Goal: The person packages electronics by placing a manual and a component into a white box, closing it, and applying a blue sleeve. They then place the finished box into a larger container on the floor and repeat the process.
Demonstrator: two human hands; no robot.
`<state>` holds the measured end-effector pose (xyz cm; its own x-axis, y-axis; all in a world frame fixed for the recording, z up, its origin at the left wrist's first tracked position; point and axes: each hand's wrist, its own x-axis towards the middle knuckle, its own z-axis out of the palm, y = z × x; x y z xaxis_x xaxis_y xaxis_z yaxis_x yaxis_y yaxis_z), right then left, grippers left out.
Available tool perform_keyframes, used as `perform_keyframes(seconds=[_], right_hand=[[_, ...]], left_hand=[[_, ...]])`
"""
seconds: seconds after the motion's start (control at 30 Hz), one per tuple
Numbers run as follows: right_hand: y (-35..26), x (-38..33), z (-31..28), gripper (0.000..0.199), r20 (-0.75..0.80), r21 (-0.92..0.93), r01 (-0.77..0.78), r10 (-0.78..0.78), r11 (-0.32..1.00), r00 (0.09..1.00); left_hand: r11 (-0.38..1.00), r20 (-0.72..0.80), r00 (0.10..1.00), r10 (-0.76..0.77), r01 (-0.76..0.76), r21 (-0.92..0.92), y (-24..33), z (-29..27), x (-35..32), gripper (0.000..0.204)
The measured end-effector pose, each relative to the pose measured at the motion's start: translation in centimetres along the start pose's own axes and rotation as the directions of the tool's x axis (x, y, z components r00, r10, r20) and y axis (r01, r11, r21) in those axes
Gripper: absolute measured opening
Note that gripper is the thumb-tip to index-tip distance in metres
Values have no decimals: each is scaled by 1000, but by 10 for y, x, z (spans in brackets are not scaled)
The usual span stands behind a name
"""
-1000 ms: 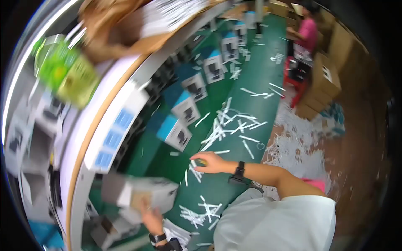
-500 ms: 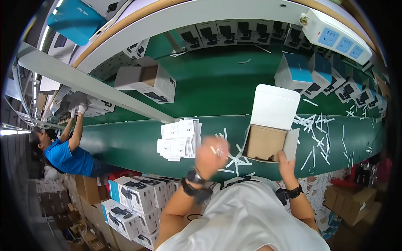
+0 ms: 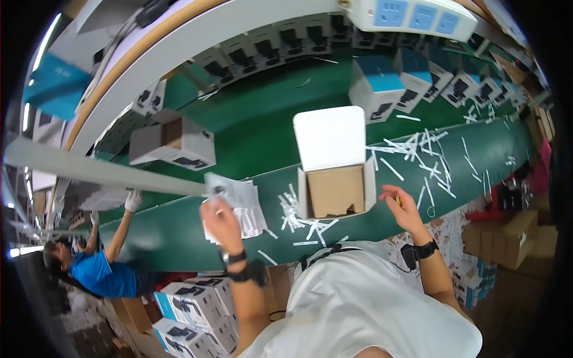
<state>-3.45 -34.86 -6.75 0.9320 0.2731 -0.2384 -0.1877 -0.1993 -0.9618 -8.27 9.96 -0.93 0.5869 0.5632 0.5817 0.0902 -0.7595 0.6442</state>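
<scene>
An open white box [image 3: 334, 179] with a brown cardboard insert stands on the green bench [image 3: 179, 232], its lid flipped up and away from me. My left hand [image 3: 219, 219] lifts a white leaflet [image 3: 230, 190] off a stack of leaflets [image 3: 250, 218] left of the box. My right hand [image 3: 403, 206] hovers at the box's right side with a small thin object pinched in its fingers; what it is I cannot tell. White paper strips [image 3: 298, 215] litter the bench around the box.
Beyond the bench runs a green conveyor [image 3: 262, 125] carrying an open box [image 3: 173, 143] and closed blue-topped boxes [image 3: 376, 89]. A power strip [image 3: 412, 17] hangs overhead. A person in a blue shirt [image 3: 98, 271] works at the left. Printed boxes [image 3: 197, 310] are stacked below.
The view has shifted slightly. My left hand has moved left from the box to the leaflet stack and lifted a leaflet; my right hand stays beside the box.
</scene>
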Motion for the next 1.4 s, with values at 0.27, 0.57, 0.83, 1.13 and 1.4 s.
perform_keyframes(seconds=[0.27,0.57,0.83,1.13,1.4], right_hand=[[-16,0,27,33,-30,139,-143,148,980,989],[-83,-5,17,40,54,-210,344,-340,915,939],[-83,8,45,36,329,-376,583,-484,720,811],[-93,43,36,12,-100,-679,340,-541,650,835],[-91,41,35,13,-101,-703,336,-556,627,825]], left_hand=[[856,119,850,514,-498,-138,140,-36,-30,33],[969,535,835,131,5,-246,101,26,-67,60],[826,696,452,558,-382,-414,144,44,-72,74],[767,722,410,558,-588,-258,135,59,-91,71],[777,705,438,559,-572,-261,136,59,-92,70]])
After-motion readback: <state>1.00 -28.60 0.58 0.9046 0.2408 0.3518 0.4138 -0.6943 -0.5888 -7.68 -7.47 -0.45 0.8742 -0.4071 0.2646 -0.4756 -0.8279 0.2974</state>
